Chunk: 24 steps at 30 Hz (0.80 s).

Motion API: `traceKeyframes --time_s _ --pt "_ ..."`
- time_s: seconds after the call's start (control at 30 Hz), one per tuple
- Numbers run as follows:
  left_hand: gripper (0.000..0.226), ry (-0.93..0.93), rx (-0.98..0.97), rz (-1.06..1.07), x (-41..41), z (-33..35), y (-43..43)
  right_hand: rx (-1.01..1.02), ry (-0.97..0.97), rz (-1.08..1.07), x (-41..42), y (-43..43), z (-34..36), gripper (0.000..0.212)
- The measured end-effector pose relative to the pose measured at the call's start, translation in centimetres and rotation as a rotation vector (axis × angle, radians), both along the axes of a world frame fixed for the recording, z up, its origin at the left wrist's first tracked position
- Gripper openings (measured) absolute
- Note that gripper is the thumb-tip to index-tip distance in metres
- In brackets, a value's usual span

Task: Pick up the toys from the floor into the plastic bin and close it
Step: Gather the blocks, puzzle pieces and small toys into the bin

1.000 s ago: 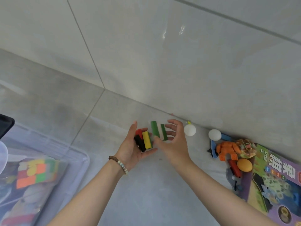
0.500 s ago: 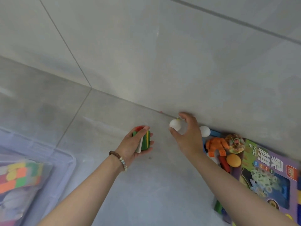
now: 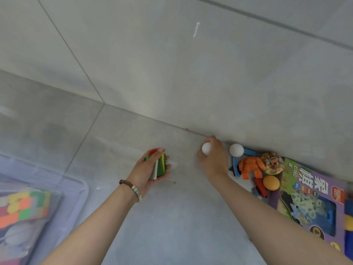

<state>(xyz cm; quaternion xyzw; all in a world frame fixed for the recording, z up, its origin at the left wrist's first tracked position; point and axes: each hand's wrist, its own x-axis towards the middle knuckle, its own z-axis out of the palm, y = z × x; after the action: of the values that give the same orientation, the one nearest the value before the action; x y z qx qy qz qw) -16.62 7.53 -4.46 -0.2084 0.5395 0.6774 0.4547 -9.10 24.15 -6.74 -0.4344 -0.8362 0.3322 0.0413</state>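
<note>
The right hand point(image 3: 214, 157) curls round a white ball point(image 3: 206, 148) at the wall's foot — a second white ball point(image 3: 236, 150) lies just beside it. The left hand point(image 3: 150, 169) grips coloured blocks point(image 3: 159, 165), palm up, above the floor point(image 3: 172, 217).

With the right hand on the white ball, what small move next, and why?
Probably lift the small white ball off the grey floor: the right hand curls round it, and the left hand, holding coloured rectangular blocks, is full.

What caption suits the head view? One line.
Left hand grips coloured blocks while right hand pinches a white ball beside the wall.
</note>
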Motion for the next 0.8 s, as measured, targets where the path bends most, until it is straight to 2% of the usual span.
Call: traceKeyframes --time_s 0.07,0.17,0.23,0.3,0.47,0.57,0.7,0.77,0.8 --pt "0.015 0.015 -0.031 -0.023 0.4 0.6 -0.2 -0.087 0.001 -0.049 0.2 0.2 0.6 0.011" --pt "0.009 0.133 -0.095 -0.13 0.8 2.8 -1.2 -0.489 0.182 -0.09 -0.3 -0.5 4.3 0.016" --pt "0.008 0.237 -0.125 -0.206 0.7 5.5 -2.4 -0.682 0.25 0.033 -0.2 -1.7 8.5 0.015" --pt "0.01 0.337 -0.161 -0.249 0.1 9.2 -4.3 -0.74 0.21 0.203 0.0 -3.3 13.1 0.015" --pt "0.011 0.581 -0.208 -0.281 -1.1 21.0 -13.2 -0.74 0.107 0.497 -0.7 -11.0 24.5 0.013" --pt "0.011 0.677 -0.298 -0.302 -1.5 26.3 -20.7 -0.664 0.094 0.732 -3.2 -18.3 28.9 0.014" --pt "0.01 0.766 -0.527 -0.36 -2.0 28.0 -30.4 -0.597 0.042 0.907 -6.9 -28.3 29.0 0.014" --pt "0.017 0.787 -0.659 -0.384 -2.1 26.7 -34.3 -0.436 -0.02 0.992 -8.2 -31.9 27.3 0.02" --pt "0.03 0.765 -0.706 -0.414 -2.2 25.9 -35.9 -0.324 -0.058 1.039 -8.7 -33.0 26.3 0.03"
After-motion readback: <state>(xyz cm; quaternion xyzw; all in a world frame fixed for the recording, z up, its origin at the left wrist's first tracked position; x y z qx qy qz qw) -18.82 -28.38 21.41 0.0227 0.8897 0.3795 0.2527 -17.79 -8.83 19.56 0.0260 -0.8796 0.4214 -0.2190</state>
